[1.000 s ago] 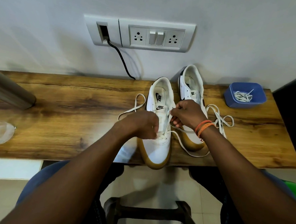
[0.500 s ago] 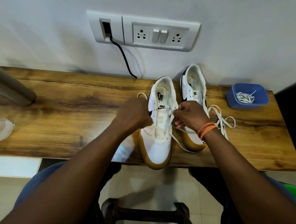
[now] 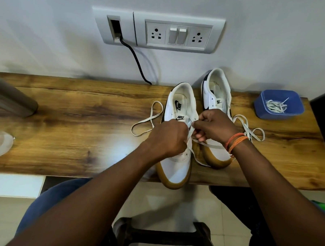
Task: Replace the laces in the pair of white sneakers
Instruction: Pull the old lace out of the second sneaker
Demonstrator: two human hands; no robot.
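We have both hands over the nearer of the 2 white sneakers, the near sneaker (image 3: 176,161), which sits on the wooden shelf (image 3: 73,118) with its toe hanging past the front edge. Our left hand (image 3: 168,137) is curled around the lace (image 3: 146,122) at the eyelet row, and our right hand (image 3: 214,128) pinches the same lace just beside it, near the tongue. The lace is flat, soft and light; we judge it will slip through eyelets easily but flop and twist, so the stiff tip is the place to hold. The loose length loops on the shelf beyond our left hand. The far sneaker (image 3: 218,92) stands behind our right hand, its own lace trailing to the right. Well to the right of our right hand, a blue tub (image 3: 260,107) holds a bundle of white laces (image 3: 275,106).
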